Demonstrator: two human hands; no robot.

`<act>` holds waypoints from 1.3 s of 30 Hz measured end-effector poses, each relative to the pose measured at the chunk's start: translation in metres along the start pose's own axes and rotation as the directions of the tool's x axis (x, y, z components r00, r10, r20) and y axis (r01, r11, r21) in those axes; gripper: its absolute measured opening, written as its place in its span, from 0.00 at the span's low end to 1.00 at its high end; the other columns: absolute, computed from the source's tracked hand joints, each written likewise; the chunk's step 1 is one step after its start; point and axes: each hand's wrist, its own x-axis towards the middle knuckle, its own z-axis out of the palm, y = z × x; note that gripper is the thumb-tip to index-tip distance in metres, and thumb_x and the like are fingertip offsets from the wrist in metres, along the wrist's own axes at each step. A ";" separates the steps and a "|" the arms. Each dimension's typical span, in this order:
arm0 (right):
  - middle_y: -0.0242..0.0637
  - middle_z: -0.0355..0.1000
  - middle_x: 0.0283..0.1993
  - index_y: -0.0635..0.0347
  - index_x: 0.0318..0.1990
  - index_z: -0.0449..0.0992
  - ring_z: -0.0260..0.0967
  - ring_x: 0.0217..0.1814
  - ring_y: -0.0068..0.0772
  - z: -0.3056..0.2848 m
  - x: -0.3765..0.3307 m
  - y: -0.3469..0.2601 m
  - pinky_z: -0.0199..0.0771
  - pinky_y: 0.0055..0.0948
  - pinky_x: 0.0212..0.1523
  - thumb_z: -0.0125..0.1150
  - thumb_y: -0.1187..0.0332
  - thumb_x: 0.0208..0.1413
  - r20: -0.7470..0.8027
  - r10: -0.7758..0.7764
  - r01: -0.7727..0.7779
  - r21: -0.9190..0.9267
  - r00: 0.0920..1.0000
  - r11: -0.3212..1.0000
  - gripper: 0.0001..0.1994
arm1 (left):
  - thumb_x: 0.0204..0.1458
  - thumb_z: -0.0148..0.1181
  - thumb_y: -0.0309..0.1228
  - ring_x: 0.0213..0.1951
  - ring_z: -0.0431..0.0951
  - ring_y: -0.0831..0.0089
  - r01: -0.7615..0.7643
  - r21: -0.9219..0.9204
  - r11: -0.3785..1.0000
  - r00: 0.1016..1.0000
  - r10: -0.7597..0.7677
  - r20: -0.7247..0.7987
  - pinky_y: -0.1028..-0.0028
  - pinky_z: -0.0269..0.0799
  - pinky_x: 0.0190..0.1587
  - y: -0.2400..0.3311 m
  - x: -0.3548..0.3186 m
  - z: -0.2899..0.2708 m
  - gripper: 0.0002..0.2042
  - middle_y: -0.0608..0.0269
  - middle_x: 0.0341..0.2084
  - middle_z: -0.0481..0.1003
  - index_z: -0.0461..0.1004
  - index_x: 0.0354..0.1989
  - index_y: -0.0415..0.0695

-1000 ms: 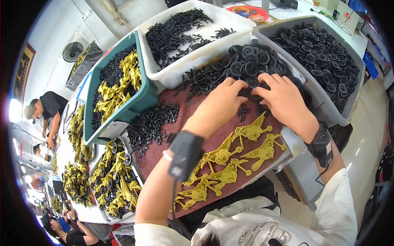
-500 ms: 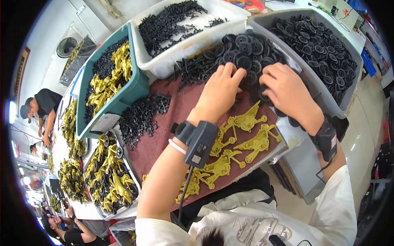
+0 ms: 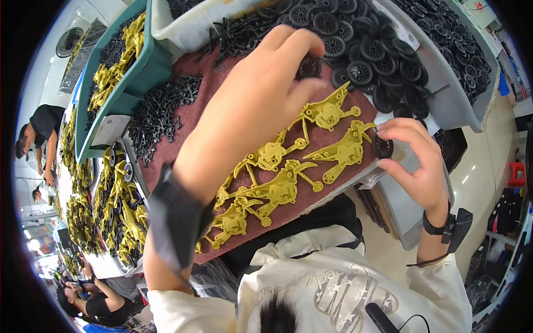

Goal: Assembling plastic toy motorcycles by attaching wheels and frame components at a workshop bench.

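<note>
Raised over the reddish-brown cloth (image 3: 191,65), my left hand (image 3: 255,91) has its fingers closed round a black spoked wheel (image 3: 308,67). Slightly blurred, it covers part of the cloth. Off the cloth's right edge, my right hand (image 3: 416,152) pinches another black wheel (image 3: 383,145) between thumb and fingers, beside the rightmost yellow part. Several flat yellow plastic motorcycle-body parts (image 3: 348,147) lie in rows on the cloth, below and right of my left hand. Beyond both hands spreads a heap of loose black wheels (image 3: 373,50).
A teal bin (image 3: 119,83) with yellow and black parts stands left, near a pile of small black pieces (image 3: 158,111). A white bin (image 3: 191,25) and a grey bin of wheels (image 3: 463,108) stand beyond. Yellow toy motorcycles (image 3: 119,205) fill a tray. Other people (image 3: 105,302) sit far left.
Both hands have left the wheel heap and come nearer, each with a wheel. My left hand moved left over the cloth, my right hand down beside its edge. The view has shifted.
</note>
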 end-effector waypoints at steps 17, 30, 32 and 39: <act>0.40 0.72 0.43 0.63 0.37 0.76 0.68 0.44 0.45 0.011 -0.002 0.007 0.68 0.37 0.44 0.73 0.72 0.35 0.012 -0.075 0.076 -0.163 0.997 0.984 0.17 | 0.40 0.69 0.22 0.44 0.75 0.52 0.229 0.060 0.972 0.966 -0.234 0.105 0.64 0.72 0.46 0.088 -0.077 0.011 0.21 0.51 0.44 0.73 0.73 0.46 0.39; 0.37 0.72 0.43 0.61 0.37 0.75 0.68 0.44 0.44 0.010 -0.004 0.007 0.67 0.37 0.44 0.73 0.73 0.33 0.005 -0.074 0.073 -0.198 0.997 0.977 0.19 | 0.42 0.67 0.25 0.41 0.74 0.56 0.241 0.210 0.948 0.950 -0.274 0.148 0.63 0.71 0.42 0.089 -0.078 0.038 0.20 0.56 0.42 0.71 0.74 0.46 0.39; 0.37 0.72 0.43 0.61 0.37 0.75 0.68 0.44 0.44 0.011 -0.003 0.007 0.67 0.37 0.44 0.73 0.74 0.33 0.003 -0.078 0.077 -0.204 0.997 0.976 0.19 | 0.41 0.68 0.25 0.40 0.74 0.57 0.262 0.170 0.950 0.945 -0.288 0.154 0.64 0.71 0.42 0.090 -0.079 0.039 0.19 0.56 0.40 0.71 0.75 0.45 0.38; 0.37 0.71 0.44 0.60 0.38 0.75 0.68 0.44 0.44 0.011 -0.004 0.005 0.66 0.37 0.44 0.73 0.74 0.33 0.010 -0.070 0.071 -0.226 0.997 0.972 0.19 | 0.38 0.69 0.23 0.39 0.74 0.58 0.211 0.178 0.961 0.970 -0.229 0.087 0.64 0.71 0.40 0.085 -0.088 0.049 0.20 0.57 0.39 0.72 0.75 0.44 0.39</act>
